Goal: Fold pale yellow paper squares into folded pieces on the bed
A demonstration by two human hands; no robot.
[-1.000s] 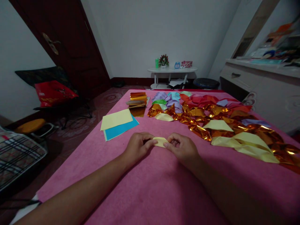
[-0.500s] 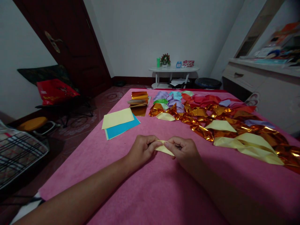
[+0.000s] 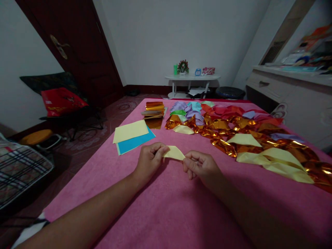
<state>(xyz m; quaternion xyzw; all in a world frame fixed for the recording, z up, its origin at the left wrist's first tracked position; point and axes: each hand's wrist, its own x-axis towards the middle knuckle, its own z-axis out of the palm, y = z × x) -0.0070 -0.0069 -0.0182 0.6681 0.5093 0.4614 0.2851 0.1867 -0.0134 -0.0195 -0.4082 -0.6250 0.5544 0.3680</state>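
Note:
A small folded piece of yellow paper (image 3: 174, 153) is stretched between my two hands, just above the pink cloth (image 3: 155, 200). My left hand (image 3: 150, 159) pinches its left end between thumb and fingers. At its lower right corner, my right hand (image 3: 201, 165) closes thumb and fingertips on the paper. Flat sheets lie beyond my left hand: a yellow sheet (image 3: 131, 131) on top of a blue sheet (image 3: 136, 141). Farther off is a stack of shiny gold paper (image 3: 154, 116). To the right spread many folded paper pieces, among them a yellow one (image 3: 183, 129).
Crinkled gold foil pieces (image 3: 225, 147) and larger yellow folded pieces (image 3: 277, 160) cover the right side of the cloth. A white side table (image 3: 193, 77) stands by the wall. A red bag (image 3: 62, 102) rests on a chair at the left, and a cabinet (image 3: 290, 86) is at right.
My left hand has moved left and slightly away along the paper, and my right hand has shifted to its right corner. More of the folded yellow paper now shows between them.

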